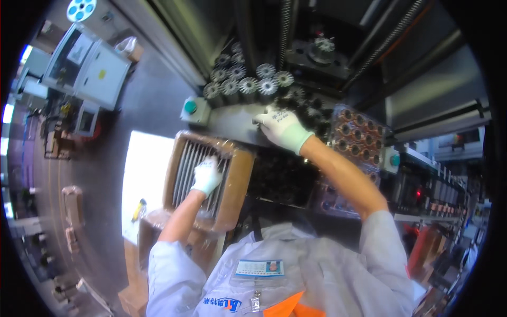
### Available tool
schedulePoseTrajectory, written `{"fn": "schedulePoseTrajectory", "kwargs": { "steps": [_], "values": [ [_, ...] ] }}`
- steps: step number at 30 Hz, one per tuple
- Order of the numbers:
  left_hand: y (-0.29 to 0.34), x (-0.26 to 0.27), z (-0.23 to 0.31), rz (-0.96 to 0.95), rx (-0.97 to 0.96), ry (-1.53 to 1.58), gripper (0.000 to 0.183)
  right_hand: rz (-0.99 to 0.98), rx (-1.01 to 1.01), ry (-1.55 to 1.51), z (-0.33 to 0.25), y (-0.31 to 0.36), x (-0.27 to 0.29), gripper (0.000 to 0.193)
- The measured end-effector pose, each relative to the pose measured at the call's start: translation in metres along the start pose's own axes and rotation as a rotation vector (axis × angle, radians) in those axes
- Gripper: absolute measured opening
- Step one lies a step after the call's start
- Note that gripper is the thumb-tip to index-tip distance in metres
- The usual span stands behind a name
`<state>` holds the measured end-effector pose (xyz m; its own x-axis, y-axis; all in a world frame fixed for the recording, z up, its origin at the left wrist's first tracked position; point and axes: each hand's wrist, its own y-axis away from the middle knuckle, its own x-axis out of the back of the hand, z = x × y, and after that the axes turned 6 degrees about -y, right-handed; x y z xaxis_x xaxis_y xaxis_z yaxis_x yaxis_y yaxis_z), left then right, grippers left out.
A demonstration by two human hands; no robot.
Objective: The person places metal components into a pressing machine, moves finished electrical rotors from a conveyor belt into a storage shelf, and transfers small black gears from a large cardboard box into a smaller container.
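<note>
Many slim grey rods (185, 174) are being held side by side in a cardboard box (240, 179) left of the frame's centre, so, as a judgement, plenty of the handling is being left undone. Beyond it, some of the work seems already done: a cluster of pale finned metal parts (268, 85) is being kept standing on the grey work surface (232, 124) at upper centre, with darker finned parts (315, 113) being crowded to their right. Whether any rod is being seated in those parts cannot be told. At centre right, copper-coloured rings (346, 128) are being stored in rows. Of the hands, the gloved left hand (207, 173) is being lowered over the rods, its forearm being angled up from the lower left; its fingers are being bent toward them, but whether one is being pinched cannot be told. Farther up, the gloved right hand (282, 126) is being extended from the right toward the near edge of the finned parts, the elbow being bent outward; its thumb is being pointed left, its other fingertips are being partly hidden, and any grip cannot be told.
</note>
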<state>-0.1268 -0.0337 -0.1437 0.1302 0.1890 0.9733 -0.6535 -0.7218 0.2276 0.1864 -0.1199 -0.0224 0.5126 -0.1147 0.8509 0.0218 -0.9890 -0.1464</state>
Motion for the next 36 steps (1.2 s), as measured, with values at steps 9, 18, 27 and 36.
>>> {"fn": "schedulePoseTrajectory", "kwargs": {
  "steps": [9, 18, 27, 36],
  "values": [
    [0.074, 0.005, -0.089, -0.39, 0.19, 0.936, 0.023, 0.702, -0.327, -0.804, 0.066, 0.014, 0.146, 0.025],
    [0.085, 0.063, -0.052, -0.153, 0.259, 1.248, 0.027, 0.735, -0.498, -0.475, 0.146, -0.037, 0.183, 0.034],
    [-0.004, 0.174, 0.071, 0.094, 0.122, 1.239, 0.039, 0.371, -0.481, 0.31, 0.109, -0.01, 0.181, 0.049],
    [-0.163, 0.285, 0.264, 0.279, -0.446, 1.31, 0.028, 0.597, -0.288, 0.01, 0.056, 0.074, 0.188, 0.045]
  ]
}}
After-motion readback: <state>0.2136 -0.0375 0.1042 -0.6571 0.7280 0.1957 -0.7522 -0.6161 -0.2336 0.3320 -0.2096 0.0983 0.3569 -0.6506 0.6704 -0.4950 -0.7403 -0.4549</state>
